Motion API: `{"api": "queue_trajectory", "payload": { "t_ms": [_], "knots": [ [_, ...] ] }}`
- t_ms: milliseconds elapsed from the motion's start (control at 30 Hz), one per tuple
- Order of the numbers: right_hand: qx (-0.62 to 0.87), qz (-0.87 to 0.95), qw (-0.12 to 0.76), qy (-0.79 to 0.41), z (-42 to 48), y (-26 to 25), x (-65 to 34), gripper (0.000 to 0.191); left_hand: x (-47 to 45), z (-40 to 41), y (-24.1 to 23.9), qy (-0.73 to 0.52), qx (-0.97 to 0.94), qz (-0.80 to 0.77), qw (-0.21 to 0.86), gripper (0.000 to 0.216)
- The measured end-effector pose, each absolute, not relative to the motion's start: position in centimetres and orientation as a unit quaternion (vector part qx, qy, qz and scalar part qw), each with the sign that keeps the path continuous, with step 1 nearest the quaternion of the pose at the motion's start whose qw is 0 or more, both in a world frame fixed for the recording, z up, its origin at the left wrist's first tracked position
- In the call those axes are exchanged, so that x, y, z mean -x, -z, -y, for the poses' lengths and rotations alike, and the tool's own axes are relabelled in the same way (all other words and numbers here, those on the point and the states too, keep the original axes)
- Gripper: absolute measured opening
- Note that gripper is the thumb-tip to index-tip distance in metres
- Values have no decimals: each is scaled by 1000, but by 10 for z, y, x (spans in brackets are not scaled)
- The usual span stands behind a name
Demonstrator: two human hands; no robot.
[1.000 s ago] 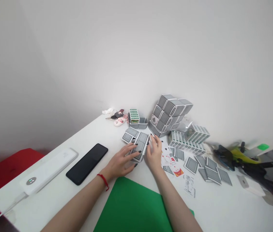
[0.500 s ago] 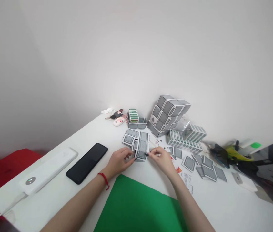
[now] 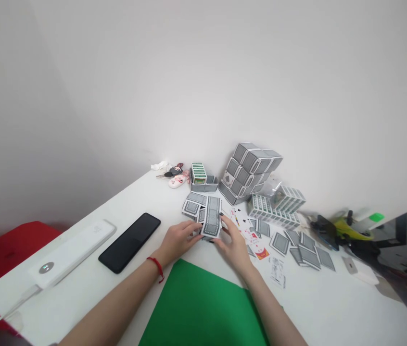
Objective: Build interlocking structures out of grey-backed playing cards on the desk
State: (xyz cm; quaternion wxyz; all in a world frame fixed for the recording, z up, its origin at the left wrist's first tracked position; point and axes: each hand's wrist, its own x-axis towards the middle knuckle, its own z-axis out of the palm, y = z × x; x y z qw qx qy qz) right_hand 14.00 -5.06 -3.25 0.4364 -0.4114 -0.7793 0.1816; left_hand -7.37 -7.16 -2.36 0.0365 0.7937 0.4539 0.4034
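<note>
A small block of playing cards with grey patterned backs lies in front of me, its long face tilted up. My left hand pinches its near left corner between thumb and fingers. On the near right side, my right hand grips it with thumb low and fingers along the edge. The block's underside is hidden. Folded grey cards lie just beyond its left side. Behind stands a leaning tower of interlocked cards against the wall.
A green sheet lies under my forearms. To the left are a black phone and a white device with a cable. Card boxes stand at right, with loose cards nearby. Figurines sit at the back left.
My right hand has shifted its hold, from a pinch at the near corner to a grip along the block's right side. The left hand has barely moved.
</note>
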Motion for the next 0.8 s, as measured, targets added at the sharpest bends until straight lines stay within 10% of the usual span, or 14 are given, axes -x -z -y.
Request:
{"api": "queue_trajectory", "payload": {
  "t_ms": [333, 800],
  "knots": [
    [418, 821, 387, -46, 49, 32, -140, 49, 71, 71, 24, -414, -783, -463, 32, 18],
    [443, 805, 394, -31, 53, 38, -128, 50, 60, 70, 18, -488, -661, -494, 284, 12]
  ]
}}
